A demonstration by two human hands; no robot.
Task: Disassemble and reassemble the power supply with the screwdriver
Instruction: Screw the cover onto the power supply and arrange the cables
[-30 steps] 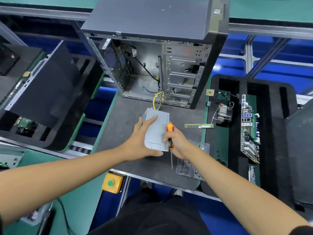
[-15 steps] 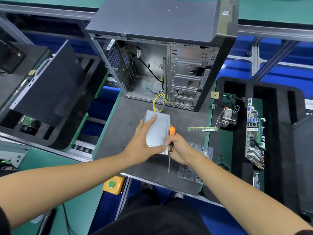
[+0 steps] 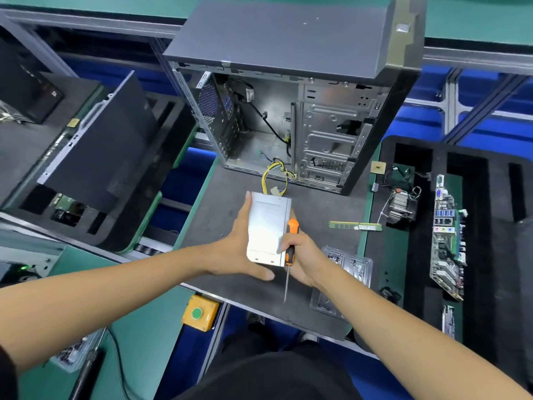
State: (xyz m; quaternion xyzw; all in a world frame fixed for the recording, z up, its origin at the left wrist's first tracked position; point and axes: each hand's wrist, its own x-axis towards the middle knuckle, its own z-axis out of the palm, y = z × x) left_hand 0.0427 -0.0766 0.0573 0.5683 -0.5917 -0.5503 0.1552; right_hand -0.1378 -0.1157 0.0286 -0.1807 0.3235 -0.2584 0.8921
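The power supply [image 3: 268, 226], a silver metal box, sits on the dark mat [image 3: 219, 197] at the near side of the open computer case [image 3: 302, 111], with its yellow cables [image 3: 274, 176] running from its far end toward the case. The left hand [image 3: 236, 249] grips the box from its left side, fingers along the left edge and thumb curled under the near end. The right hand [image 3: 302, 252] is at the box's right edge, fingers wrapped around the orange-and-black handle of the screwdriver [image 3: 290, 249]; the shaft points toward the near edge of the mat. A memory stick [image 3: 354, 226] lies to the right, and a clear plastic tray [image 3: 346, 272] sits just beside the right wrist.
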